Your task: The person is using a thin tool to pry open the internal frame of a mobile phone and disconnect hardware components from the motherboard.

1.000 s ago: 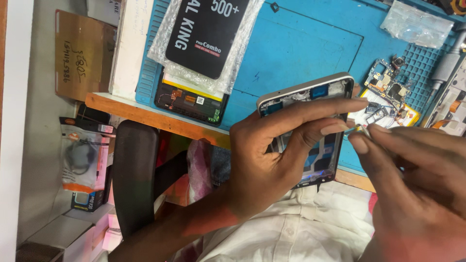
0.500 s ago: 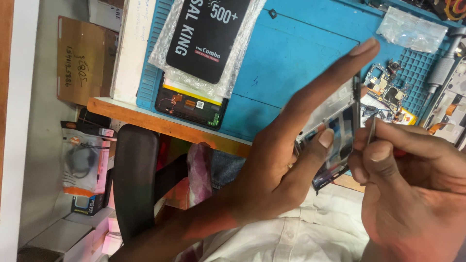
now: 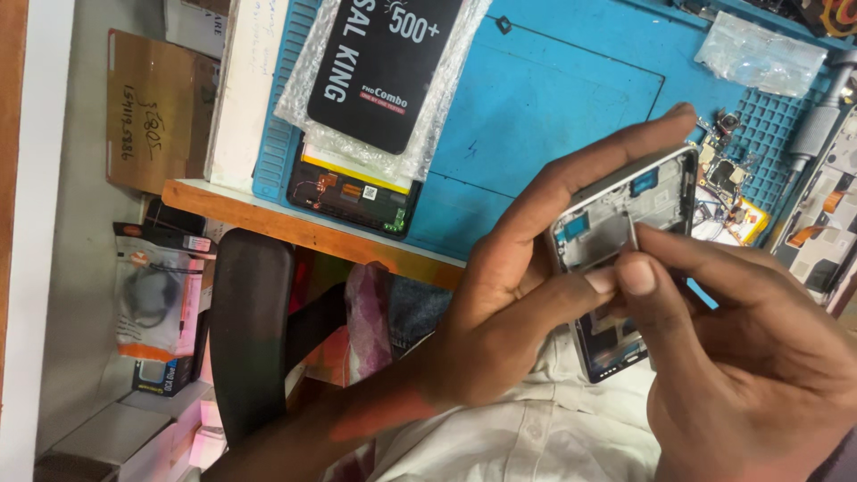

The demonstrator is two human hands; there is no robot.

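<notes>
- The desk [image 3: 295,223] carries a blue mat [image 3: 553,98] as a work surface, so small parts lie on it and not on the bare wood.
- A black packet [image 3: 384,62] in bubble wrap lies at the mat's far left over a phone part with a board showing [image 3: 353,195], parked away from the hands.
- The opened phone [image 3: 625,214] is off the desk, above the person's lap near the desk edge, its open inside turned up toward the camera so it can be seen.
- The left hand [image 3: 518,295] is closed around the phone, fingers across its back, thumb on the near edge, which steadies it.
- The right hand [image 3: 750,357] is pinched narrow, thumb and forefinger meeting on the phone's frame; whether a small piece sits between them I cannot tell.
- Loose small parts [image 3: 732,178] lie on the mat just past the phone, within reach.
- Half a second earlier the phone stood nearly edge-on with the left fingers spread; now it faces up.
</notes>
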